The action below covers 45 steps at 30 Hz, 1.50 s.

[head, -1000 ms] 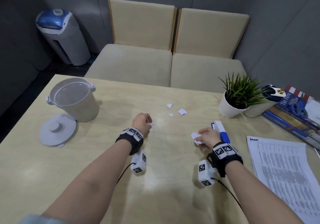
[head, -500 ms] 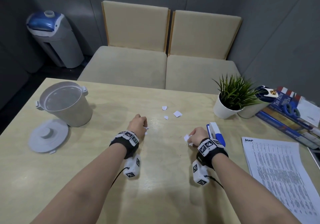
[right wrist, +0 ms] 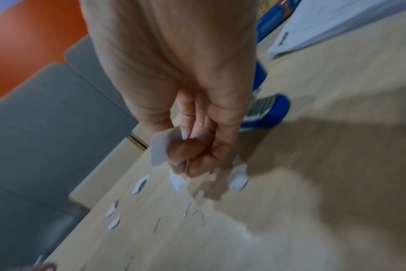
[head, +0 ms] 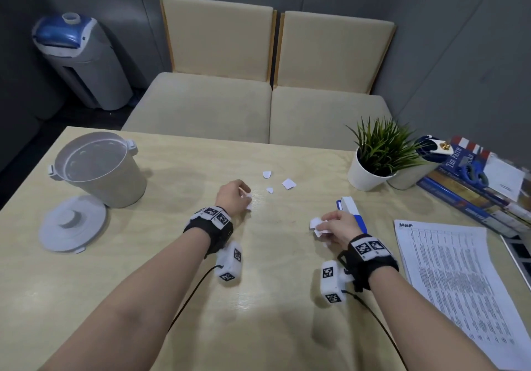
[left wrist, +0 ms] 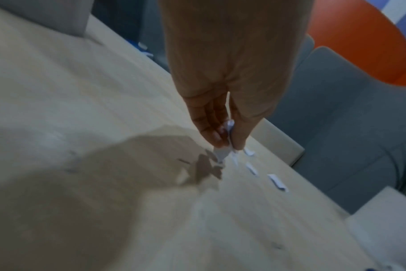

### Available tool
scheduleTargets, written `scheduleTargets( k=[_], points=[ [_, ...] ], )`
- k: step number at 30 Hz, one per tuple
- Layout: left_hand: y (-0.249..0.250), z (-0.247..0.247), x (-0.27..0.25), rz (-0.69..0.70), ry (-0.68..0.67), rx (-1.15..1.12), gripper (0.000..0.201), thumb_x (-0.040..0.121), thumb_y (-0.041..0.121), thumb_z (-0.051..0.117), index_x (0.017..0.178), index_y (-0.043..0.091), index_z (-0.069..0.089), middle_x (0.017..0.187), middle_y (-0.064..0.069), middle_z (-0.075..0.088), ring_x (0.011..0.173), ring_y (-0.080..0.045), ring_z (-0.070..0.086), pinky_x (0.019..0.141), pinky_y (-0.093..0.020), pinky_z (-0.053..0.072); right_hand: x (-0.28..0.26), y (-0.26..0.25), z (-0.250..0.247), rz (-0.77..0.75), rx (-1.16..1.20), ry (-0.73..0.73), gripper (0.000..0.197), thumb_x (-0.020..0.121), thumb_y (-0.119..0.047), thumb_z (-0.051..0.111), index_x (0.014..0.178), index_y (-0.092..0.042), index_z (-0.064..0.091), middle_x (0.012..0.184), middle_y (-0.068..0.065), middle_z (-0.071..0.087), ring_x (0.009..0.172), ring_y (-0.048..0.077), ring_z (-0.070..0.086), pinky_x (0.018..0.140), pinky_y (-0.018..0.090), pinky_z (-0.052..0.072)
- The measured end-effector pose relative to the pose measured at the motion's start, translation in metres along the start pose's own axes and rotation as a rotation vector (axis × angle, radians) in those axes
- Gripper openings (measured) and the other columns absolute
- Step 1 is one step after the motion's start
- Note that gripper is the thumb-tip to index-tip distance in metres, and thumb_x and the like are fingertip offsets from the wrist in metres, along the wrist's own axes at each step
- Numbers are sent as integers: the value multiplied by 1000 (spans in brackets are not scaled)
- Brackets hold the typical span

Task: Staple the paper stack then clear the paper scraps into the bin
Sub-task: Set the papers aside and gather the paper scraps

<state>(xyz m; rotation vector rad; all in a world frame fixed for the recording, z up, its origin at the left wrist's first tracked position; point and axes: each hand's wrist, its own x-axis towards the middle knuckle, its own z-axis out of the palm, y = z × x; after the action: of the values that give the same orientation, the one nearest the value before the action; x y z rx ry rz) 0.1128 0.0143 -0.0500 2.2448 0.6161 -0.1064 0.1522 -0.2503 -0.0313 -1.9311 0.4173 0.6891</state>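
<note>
My left hand (head: 234,195) pinches a small white paper scrap (head: 248,199) just above the table; in the left wrist view the left hand (left wrist: 225,141) holds that scrap (left wrist: 221,153) between thumb and fingers. My right hand (head: 337,225) grips several white scraps (head: 316,224); the right wrist view shows the right hand (right wrist: 186,161) curled round those scraps (right wrist: 159,148). Three loose scraps (head: 288,183) lie on the table beyond both hands. The blue and white stapler (head: 352,209) lies just behind my right hand. The printed paper stack (head: 454,278) lies at the right. The open grey bin (head: 97,169) stands at far left.
The bin's lid (head: 71,222) lies flat in front of the bin. A potted plant (head: 373,155) and a pile of books (head: 482,186) with blue scissors sit at the back right. Two beige chairs (head: 258,106) stand behind the table's far edge.
Both hands hold roughly the same spots on the table over the second. The right hand now shows more gathered scraps at its fingertips.
</note>
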Motion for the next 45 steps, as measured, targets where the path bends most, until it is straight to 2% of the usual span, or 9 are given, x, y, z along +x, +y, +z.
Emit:
scheduleTargets(
  k=[4, 7, 11, 16, 20, 24, 29, 37, 45],
  points=[
    [25, 19, 2, -10, -35, -119, 20, 78, 10, 65, 98, 10, 67, 82, -5, 64, 79, -21, 58, 73, -27, 46, -2, 22, -15, 15, -223, 47, 34, 65, 5, 72, 92, -13, 61, 83, 2, 56, 87, 28, 61, 83, 41, 56],
    [32, 34, 3, -47, -45, -142, 30, 75, 9, 66, 105, 11, 61, 83, -7, 64, 83, -26, 60, 79, -33, 50, -4, 39, -10, -29, -295, 86, 32, 71, 2, 68, 98, -12, 59, 89, 2, 57, 88, 24, 58, 72, 31, 53],
    [33, 41, 9, -69, -5, -126, 39, 76, 9, 66, 114, 9, 56, 97, -16, 69, 94, -32, 63, 79, -33, 48, -4, 47, 1, -108, -410, 219, 19, 76, -5, 56, 67, -22, 51, 91, 10, 70, 91, 28, 65, 79, 32, 54],
    [38, 40, 16, -48, -30, -80, 28, 78, 11, 64, 106, 14, 62, 91, -11, 65, 95, -33, 65, 78, -31, 49, -2, 45, -3, -73, -474, 175, 24, 72, -3, 59, 60, -21, 50, 87, 6, 66, 92, 25, 64, 81, 31, 51],
    [44, 40, 18, 4, -40, -45, 16, 80, 4, 60, 93, 12, 64, 110, -13, 69, 68, -16, 60, 63, -20, 37, -3, 39, -11, -46, -368, 83, 19, 73, -5, 67, 62, -15, 55, 77, 2, 61, 79, 19, 58, 63, 22, 46],
    [47, 40, 24, -1, -54, 14, 9, 81, 9, 62, 79, 17, 59, 95, -12, 72, 93, -29, 66, 71, -24, 41, 2, 5, -6, -56, -188, 2, 21, 74, -6, 73, 64, -14, 56, 71, 0, 60, 73, 17, 56, 60, 22, 44],
    [44, 40, 26, 24, -100, 107, 11, 79, 4, 57, 82, 12, 64, 98, -13, 71, 93, -31, 64, 79, -32, 49, 34, -54, 18, -84, -50, -15, 27, 69, 1, 73, 62, -16, 53, 71, 9, 59, 64, 22, 55, 55, 23, 43],
    [21, 30, 27, 20, -9, -68, 7, 78, 12, 64, 74, 17, 60, 75, -3, 61, 74, -21, 55, 66, -26, 38, 68, -86, 63, -149, -257, 58, 35, 73, -5, 72, 107, -9, 66, 114, 11, 65, 101, 26, 62, 76, 24, 46],
    [38, 26, 51, 36, -2, -117, 36, 81, 12, 64, 116, 14, 56, 92, -13, 67, 95, -32, 63, 83, -35, 47, 75, -80, 75, -176, -499, 97, 19, 74, -2, 71, 90, -9, 63, 109, 15, 65, 97, 29, 65, 74, 27, 50]
  ],
)
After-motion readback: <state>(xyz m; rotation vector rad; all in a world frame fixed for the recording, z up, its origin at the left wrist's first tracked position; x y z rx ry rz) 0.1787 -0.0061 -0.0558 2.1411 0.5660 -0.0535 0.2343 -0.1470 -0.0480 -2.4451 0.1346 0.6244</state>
